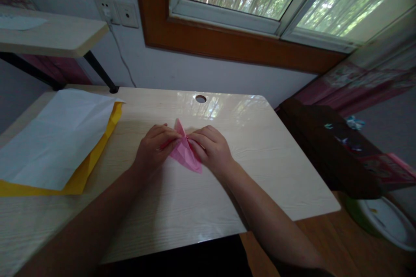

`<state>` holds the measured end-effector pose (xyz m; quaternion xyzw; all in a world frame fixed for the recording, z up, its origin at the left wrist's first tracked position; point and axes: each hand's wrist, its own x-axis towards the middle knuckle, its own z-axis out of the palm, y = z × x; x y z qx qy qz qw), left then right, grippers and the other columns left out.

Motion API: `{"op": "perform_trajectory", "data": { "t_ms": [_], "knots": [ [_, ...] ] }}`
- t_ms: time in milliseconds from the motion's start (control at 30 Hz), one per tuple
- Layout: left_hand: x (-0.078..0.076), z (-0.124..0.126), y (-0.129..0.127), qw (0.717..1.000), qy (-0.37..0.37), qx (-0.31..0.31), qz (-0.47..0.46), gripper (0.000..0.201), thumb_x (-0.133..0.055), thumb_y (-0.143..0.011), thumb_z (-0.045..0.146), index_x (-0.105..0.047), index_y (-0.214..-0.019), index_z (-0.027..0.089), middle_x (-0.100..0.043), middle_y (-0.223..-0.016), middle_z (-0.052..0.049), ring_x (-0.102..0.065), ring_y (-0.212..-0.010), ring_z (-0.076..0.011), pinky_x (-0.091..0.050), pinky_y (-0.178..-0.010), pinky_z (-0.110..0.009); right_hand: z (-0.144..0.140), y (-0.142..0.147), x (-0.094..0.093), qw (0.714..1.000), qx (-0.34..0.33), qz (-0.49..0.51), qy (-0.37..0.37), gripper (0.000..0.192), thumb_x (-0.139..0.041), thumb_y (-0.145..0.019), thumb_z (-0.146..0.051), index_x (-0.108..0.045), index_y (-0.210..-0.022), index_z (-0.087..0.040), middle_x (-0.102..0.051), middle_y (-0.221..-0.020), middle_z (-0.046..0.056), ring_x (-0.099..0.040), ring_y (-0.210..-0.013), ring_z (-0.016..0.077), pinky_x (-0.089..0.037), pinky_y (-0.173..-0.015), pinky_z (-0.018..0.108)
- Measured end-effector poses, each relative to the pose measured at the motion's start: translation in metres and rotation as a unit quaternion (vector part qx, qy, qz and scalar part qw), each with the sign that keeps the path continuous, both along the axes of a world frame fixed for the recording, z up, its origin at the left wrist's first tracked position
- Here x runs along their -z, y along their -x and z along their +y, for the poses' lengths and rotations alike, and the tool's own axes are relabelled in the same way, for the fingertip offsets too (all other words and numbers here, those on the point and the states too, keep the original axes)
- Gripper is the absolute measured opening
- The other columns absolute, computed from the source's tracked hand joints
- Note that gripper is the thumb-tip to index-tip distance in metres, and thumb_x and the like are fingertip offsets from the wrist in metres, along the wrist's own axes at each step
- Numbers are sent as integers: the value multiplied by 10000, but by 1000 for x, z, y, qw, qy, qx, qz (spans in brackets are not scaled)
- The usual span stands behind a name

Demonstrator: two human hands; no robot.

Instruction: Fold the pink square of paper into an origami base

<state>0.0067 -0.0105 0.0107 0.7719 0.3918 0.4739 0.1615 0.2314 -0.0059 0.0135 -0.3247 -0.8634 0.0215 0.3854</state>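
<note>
A piece of folded pink paper [186, 156] is held just over the middle of the desk. My left hand [156, 145] is closed, pinching the paper's left side between thumb and fingers. From the right, my right hand [211, 147] pinches the same paper close to its centre, the fingertips of both hands almost meeting. One pointed corner of the paper sticks up between the hands, and a wider flap hangs down toward me. The fingers hide part of the folds.
White paper [61, 134] lies over a yellow sheet [94, 160] on the left of the wooden desk [276, 160]. A raised shelf [55, 37] stands at back left. Behind are a round cable hole [200, 99] and a window. A dark cabinet [325, 147] and round bin [386, 220] are right.
</note>
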Motion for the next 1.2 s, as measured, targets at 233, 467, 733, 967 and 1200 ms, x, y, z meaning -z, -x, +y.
{"op": "perform_trajectory", "data": {
  "t_ms": [233, 467, 733, 967, 1200],
  "knots": [
    [-3, -1, 1, 996, -82, -20, -2, 85, -698, -917, 237, -743, -964, 292, -754, -940, 0, -660, -934, -185, -507, -1076, -449, -5, 2, -3, 999, 0, 37, -9, 198, -605, -982, -222, -686, -1155, -269, -744, -1061, 65, -659, -941, 236, -553, -830, 438],
    [-7, -6, 0, 997, -58, -41, -3, 65, -685, -936, 288, -749, -949, 283, -758, -923, -16, -677, -926, -195, -560, -961, -408, -5, 2, -4, 999, -1, 52, -4, 176, -620, -980, -230, -692, -1136, -271, -742, -1054, 64, -668, -939, 232, -558, -828, 436],
    [-10, -8, 0, 998, 5, -40, -43, 78, -688, -944, 286, -744, -979, 244, -731, -922, -18, -675, -873, -171, -547, -805, -302, 0, 2, -4, 998, 4, 66, 7, 147, -614, -984, -211, -703, -1089, -261, -746, -1005, 57, -660, -919, 218, -559, -820, 418],
    [-7, -6, 0, 999, -42, -27, -6, 71, -677, -941, 239, -742, -964, 255, -724, -910, -22, -655, -873, -172, -541, -803, -315, -1, 1, 0, 999, -9, 53, -2, 169, -633, -973, -213, -690, -1124, -264, -746, -1043, 59, -662, -941, 221, -551, -832, 417],
    [-7, -3, 0, 992, -125, -18, 27, 73, -698, -927, 193, -715, -986, 232, -718, -902, -27, -635, -850, -171, -526, -796, -329, -2, 1, -3, 999, -26, 11, -44, 197, -646, -968, -207, -670, -1160, -247, -749, -1051, 62, -660, -962, 226, -523, -852, 422]
  ]
}}
